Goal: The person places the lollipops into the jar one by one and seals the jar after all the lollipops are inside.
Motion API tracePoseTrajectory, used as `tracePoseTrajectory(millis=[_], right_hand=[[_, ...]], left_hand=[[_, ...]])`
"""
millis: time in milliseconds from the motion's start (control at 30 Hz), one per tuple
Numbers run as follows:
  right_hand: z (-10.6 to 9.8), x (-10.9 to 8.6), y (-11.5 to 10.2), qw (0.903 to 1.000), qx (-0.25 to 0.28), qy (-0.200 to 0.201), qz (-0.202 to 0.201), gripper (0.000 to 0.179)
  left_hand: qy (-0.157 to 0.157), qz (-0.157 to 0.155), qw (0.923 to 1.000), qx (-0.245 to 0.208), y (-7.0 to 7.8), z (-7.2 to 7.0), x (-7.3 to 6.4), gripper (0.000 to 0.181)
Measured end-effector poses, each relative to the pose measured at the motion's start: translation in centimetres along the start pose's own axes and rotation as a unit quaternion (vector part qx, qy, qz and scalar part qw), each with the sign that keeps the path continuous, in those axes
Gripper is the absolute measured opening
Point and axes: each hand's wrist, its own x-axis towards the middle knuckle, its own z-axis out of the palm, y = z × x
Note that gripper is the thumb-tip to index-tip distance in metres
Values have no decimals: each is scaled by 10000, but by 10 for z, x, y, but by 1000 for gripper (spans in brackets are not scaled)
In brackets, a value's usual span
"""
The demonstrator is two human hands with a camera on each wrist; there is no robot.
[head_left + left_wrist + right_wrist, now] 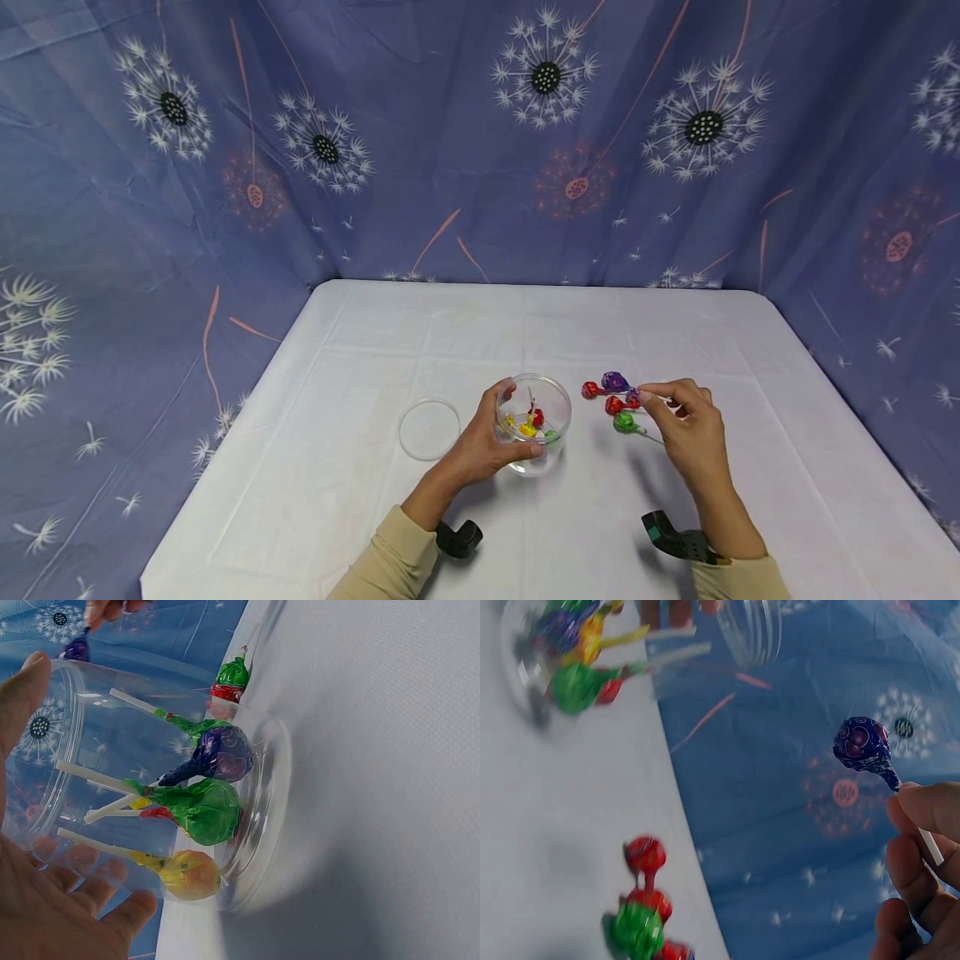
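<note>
My left hand [480,446] grips a clear plastic jar [534,462] near its rim, thumb on the near side and fingers round the far side. The jar is tilted, its mouth uncovered. Inside lie several wrapped lollipops, among them a green one [206,812], a purple one [227,754] and a yellow one [191,875]. My right hand [690,425] pinches the stick of a purple lollipop [862,744], its wrapped head pointing away from the fingers. Below that hand, a green lollipop [625,422] and red ones [614,406] lie on the table.
A clear round lid [430,429] lies left of the jar. White cloth covers the table [360,333], and a blue curtain with dandelion prints [450,150] hangs behind and at the sides. Each wrist wears a black camera band [678,537].
</note>
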Motion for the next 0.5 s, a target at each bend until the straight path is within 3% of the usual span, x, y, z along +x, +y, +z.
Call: tracePoseTrajectory(millis=[500], right_hand=[[27, 3, -34, 9929, 875, -591, -540, 10]], left_hand=[[-62, -31, 10000, 1, 2, -3, -1, 98]])
